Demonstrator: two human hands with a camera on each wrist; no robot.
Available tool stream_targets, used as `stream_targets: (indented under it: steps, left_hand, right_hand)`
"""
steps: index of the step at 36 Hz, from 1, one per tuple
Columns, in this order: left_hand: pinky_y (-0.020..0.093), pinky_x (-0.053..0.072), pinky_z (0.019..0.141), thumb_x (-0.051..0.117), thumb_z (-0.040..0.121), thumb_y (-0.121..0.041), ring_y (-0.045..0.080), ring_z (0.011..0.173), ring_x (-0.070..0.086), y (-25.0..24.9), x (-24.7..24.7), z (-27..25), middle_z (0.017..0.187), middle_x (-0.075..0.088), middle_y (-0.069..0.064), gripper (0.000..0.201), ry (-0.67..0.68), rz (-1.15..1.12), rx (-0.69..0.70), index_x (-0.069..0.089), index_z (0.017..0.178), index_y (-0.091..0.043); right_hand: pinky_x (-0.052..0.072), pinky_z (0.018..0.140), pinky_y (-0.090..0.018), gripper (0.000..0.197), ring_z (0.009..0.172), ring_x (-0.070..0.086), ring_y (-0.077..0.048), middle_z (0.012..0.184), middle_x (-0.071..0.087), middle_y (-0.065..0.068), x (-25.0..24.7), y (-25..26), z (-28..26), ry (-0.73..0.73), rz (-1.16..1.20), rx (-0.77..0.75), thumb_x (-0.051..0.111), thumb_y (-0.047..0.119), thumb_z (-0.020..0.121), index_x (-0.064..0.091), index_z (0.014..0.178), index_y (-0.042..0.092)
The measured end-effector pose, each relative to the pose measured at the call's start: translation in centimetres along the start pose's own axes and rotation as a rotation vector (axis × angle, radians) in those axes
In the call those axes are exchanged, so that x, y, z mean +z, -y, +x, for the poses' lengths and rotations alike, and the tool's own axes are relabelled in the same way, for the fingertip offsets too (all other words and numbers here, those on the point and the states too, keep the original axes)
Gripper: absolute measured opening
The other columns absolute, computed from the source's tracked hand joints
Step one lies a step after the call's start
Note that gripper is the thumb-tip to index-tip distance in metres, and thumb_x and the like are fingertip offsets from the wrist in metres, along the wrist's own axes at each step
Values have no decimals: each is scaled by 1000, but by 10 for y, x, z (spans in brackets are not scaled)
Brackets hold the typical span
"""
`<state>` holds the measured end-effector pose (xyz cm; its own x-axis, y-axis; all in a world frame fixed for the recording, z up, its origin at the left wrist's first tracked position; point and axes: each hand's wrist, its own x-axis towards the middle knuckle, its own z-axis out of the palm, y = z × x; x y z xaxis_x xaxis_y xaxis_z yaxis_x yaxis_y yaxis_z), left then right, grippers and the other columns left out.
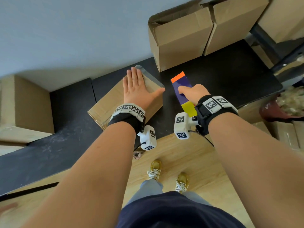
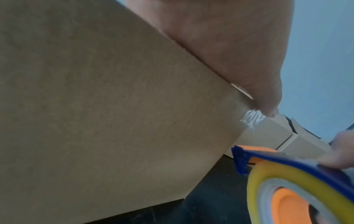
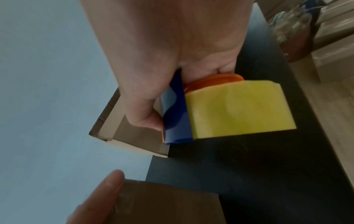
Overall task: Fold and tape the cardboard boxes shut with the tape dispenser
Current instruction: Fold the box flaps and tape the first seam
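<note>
A closed cardboard box point(image 1: 113, 102) lies on the black table point(image 1: 230, 76), with clear tape point(image 1: 151, 76) over its far end. My left hand point(image 1: 138, 88) lies flat on its top with straight fingers and the thumb at the right edge point(image 2: 268, 106). Just right of the box, my right hand point(image 1: 192, 93) grips the tape dispenser point(image 1: 182, 91), which is blue with an orange tip and a yellow roll cover point(image 3: 239, 109). The dispenser point(image 2: 287, 174) sits low at the table, apart from the box. The right hand's fingers point(image 3: 143, 109) curl round the blue body.
Two taller cardboard boxes point(image 1: 181, 35) stand at the back of the table, one with its top flaps open. More boxes sit at the left point(image 1: 24, 106) and far right. A dark red bag point(image 1: 279, 109) lies at the table's right end. Wooden floor lies below.
</note>
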<state>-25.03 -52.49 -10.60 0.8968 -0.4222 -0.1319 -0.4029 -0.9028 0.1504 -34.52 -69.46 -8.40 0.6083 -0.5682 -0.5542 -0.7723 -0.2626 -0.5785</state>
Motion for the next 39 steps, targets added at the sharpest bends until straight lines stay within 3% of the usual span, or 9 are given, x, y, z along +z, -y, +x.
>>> stream_targets:
  steps: [6,10,15,17,20,26,32,36,39]
  left_hand:
    - [42,-11,119,27,77,-84,22,146,-19,-1,1,-1,160,-14,6,112,-28,9,0,-7,153,-8]
    - [42,-10,119,29,77,-83,23,146,-18,-2,1,0,161,-13,7,112,-37,17,-4,-6,153,-8]
    - [41,-10,119,32,76,-82,23,147,-17,0,3,1,161,-12,7,113,-53,13,4,-4,153,-8]
    - [41,-10,119,31,76,-82,23,146,-17,0,3,1,161,-13,7,113,-52,12,4,-4,153,-8]
    - [42,-8,120,30,75,-82,22,146,-18,0,5,3,161,-13,6,113,-65,5,-6,-4,153,-8]
    - [41,-8,120,34,74,-81,22,147,-15,1,4,0,161,-8,4,113,-100,-48,3,-1,154,-9]
    - [43,6,121,53,66,-79,23,147,2,-1,5,-7,155,15,2,114,-227,-195,-20,13,151,-15]
    - [43,33,110,55,65,-76,25,134,29,-2,3,-9,141,32,3,95,-275,-144,-8,35,138,-18]
    - [39,38,102,52,73,-71,25,120,41,-8,-4,-16,128,43,4,73,-279,-56,65,48,123,-19]
  right_hand:
    - [41,73,-33,28,82,54,-24,74,48,-2,12,8,15,4,-320,-139,64,35,89,52,99,11]
    - [43,71,-34,30,78,54,-24,69,46,0,25,2,27,-35,-497,-185,65,34,89,53,110,15]
    - [48,64,-35,30,69,56,-23,66,47,-2,42,-3,36,-68,-630,-175,71,34,85,50,102,20]
    - [43,61,-33,38,66,51,-22,68,44,-3,48,-4,40,-30,-668,-122,70,36,86,55,114,15]
    - [41,57,-33,47,59,49,-20,70,47,-5,58,-12,45,10,-680,-68,69,42,87,53,115,8]
    - [42,70,-34,75,94,59,-27,99,51,-9,66,-24,45,41,-658,-31,74,44,82,37,136,7]
    - [47,72,-33,61,91,59,-25,99,56,-7,59,-19,38,-22,-562,-46,79,38,78,49,123,10]
    - [44,62,-31,23,76,57,-23,87,60,-6,50,-16,30,-109,-501,-99,66,19,86,59,106,11]
    - [53,78,-36,22,87,62,-27,87,58,-7,37,-11,18,-158,-456,-96,58,20,90,58,108,7]
